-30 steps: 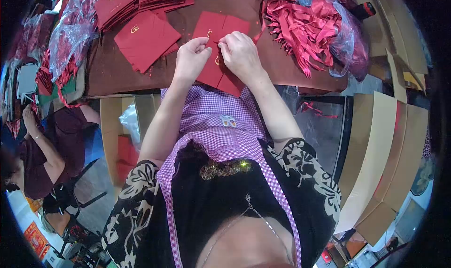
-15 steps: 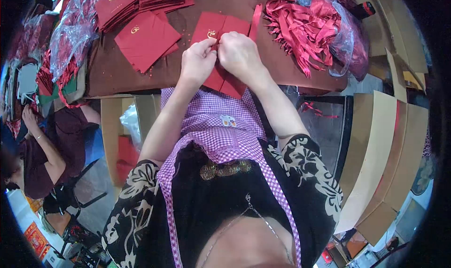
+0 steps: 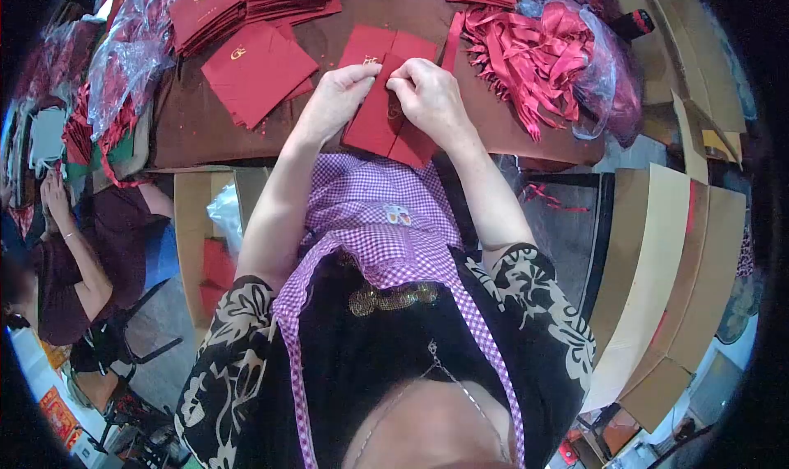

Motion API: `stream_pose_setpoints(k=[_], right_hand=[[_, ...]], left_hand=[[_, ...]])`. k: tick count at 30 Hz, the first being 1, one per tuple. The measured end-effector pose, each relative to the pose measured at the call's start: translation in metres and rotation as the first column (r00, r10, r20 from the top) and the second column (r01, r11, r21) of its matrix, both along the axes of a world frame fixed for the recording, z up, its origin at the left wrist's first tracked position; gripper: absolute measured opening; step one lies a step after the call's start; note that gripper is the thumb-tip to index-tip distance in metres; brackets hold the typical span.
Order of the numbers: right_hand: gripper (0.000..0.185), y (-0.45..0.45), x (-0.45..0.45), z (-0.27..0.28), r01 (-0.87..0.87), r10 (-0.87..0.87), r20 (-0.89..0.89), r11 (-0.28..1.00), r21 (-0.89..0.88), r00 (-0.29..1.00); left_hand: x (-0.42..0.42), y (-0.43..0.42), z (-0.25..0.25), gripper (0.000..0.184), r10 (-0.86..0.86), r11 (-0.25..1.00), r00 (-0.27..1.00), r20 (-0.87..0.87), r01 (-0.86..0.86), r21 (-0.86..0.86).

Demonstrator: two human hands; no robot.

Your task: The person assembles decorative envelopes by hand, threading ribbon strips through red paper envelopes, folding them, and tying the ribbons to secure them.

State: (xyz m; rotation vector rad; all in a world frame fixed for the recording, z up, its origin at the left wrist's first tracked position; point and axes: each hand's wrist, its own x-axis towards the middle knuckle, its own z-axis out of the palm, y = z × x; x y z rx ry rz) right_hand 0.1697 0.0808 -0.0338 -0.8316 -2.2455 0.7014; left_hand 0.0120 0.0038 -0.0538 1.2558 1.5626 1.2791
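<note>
A red folded paper piece with gold print is upright between my hands at the near table edge. My left hand has its thumb and forefinger pinched at the piece's upper left edge. Opposite it, my right hand is closed, its fingertips gripping the same piece near its upper right edge. A darker flap with a gold mark shows just below my right fingertips. Behind the hands lies another red sheet with gold print. A red ribbon strip extends up beside it. Whatever the fingertips cover is hidden.
Stacks of red printed pieces lie left on the brown-covered table. At right are a heap of red ribbons and a plastic bag. Cardboard boxes flank me. A co-worker's arm is at far left.
My hands have moved slightly apart, uncovering more of the red piece between them. A darker flap with a gold mark now shows. The co-worker's hand at left has moved up slightly.
</note>
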Motion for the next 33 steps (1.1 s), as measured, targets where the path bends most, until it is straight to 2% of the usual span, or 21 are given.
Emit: stream_pose_setpoints(k=[1,3,5,6,7,9,11,12,13,15,17,19,21,22,23,24,29,30,31,32,33], right_hand=[[0.014,0.000,0.000,0.000,-0.007,0.007,-0.014,1.000,0.006,1.000],[0.014,-0.006,-0.001,-0.001,0.007,-0.006,-0.022,0.999,0.032,1.000],[0.014,-0.005,0.000,-0.003,-0.017,0.018,-0.018,0.998,0.060,1.000],[0.014,-0.005,0.000,-0.003,-0.009,0.011,-0.018,0.998,0.066,1.000],[0.014,-0.004,0.000,-0.003,-0.042,0.042,0.001,0.993,0.111,0.999],[0.013,-0.002,0.001,0.004,-0.070,0.068,0.019,0.984,0.164,0.998],[0.013,-0.002,0.003,0.018,-0.107,0.107,-0.042,0.994,-0.007,0.993],[0.015,-0.001,0.001,0.018,-0.083,0.097,-0.068,0.979,0.186,0.993],[0.015,0.002,0.003,0.019,-0.081,0.095,-0.069,0.979,0.188,0.993],[0.015,0.010,0.005,0.022,-0.241,0.205,0.145,0.918,0.314,0.968],[0.011,0.014,0.003,0.023,-0.255,0.212,0.163,0.912,0.321,0.964],[0.006,0.018,0.005,0.027,-0.331,0.255,0.251,0.881,0.338,0.934],[0.004,0.020,0.009,0.028,-0.364,0.294,0.270,0.892,0.267,0.917],[0.004,0.021,0.010,0.027,-0.379,0.305,0.277,0.885,0.271,0.911],[0.004,0.022,0.012,0.027,-0.392,0.315,0.284,0.877,0.277,0.906],[0.006,0.023,0.013,0.030,-0.385,0.310,0.318,0.899,0.208,0.896],[0.008,0.034,0.019,0.020,-0.322,0.215,0.374,0.913,0.250,0.902],[0.009,0.036,0.019,0.018,-0.305,0.201,0.375,0.921,0.241,0.905],[0.009,0.037,0.019,0.015,-0.290,0.190,0.376,0.928,0.232,0.907],[0.009,0.038,0.018,0.012,-0.282,0.185,0.381,0.934,0.218,0.906],[0.009,0.039,0.017,0.008,-0.282,0.185,0.380,0.934,0.219,0.906]], left_hand=[[0.000,0.002,0.001,0.027,-0.017,0.999,0.998,-0.058,0.019,0.026],[0.000,0.004,0.001,0.026,-0.041,0.998,0.999,0.024,0.040,0.046],[-0.001,0.002,-0.012,0.023,-0.004,1.000,0.999,-0.035,0.003,-0.025],[0.003,0.001,-0.010,0.020,0.000,1.000,0.993,0.118,0.003,-0.021],[0.004,0.002,-0.012,0.020,-0.009,1.000,0.993,0.117,0.010,-0.015],[0.004,0.003,-0.017,0.018,0.076,0.996,0.997,-0.017,-0.076,0.050],[0.003,0.000,-0.014,0.018,0.059,0.998,0.998,-0.002,-0.059,0.034],[0.003,0.000,-0.013,0.017,0.024,0.997,0.999,-0.044,-0.021,0.069],[0.003,0.000,-0.012,0.016,-0.010,0.995,0.996,-0.088,0.019,0.100],[0.001,-0.001,-0.009,0.015,-0.044,0.995,0.992,-0.122,0.054,0.082],[0.001,-0.001,-0.010,0.013,-0.071,0.996,0.996,0.044,0.069,0.056],[0.000,-0.003,-0.010,0.013,-0.048,0.999,0.995,0.085,0.047,0.016],[-0.002,-0.006,-0.009,0.012,0.005,0.998,0.986,0.164,0.005,-0.065],[-0.001,-0.006,-0.005,0.012,0.087,0.995,0.904,0.419,-0.060,-0.078],[-0.014,-0.005,-0.011,0.013,0.091,0.995,0.824,0.559,-0.046,-0.094],[-0.022,-0.004,-0.011,0.014,0.128,0.992,0.801,0.585,-0.099,-0.080],[-0.049,-0.002,-0.004,0.015,0.214,0.958,0.657,0.723,-0.284,-0.026],[-0.052,-0.004,0.001,0.013,0.298,0.947,0.761,0.576,-0.310,-0.082],[-0.050,-0.004,0.002,0.013,0.302,0.946,0.760,0.576,-0.312,-0.084],[-0.046,-0.004,0.003,0.014,0.447,0.869,0.895,0.002,-0.435,0.235],[-0.040,-0.003,0.005,0.016,0.606,0.776,0.610,-0.511,-0.311,0.549]])
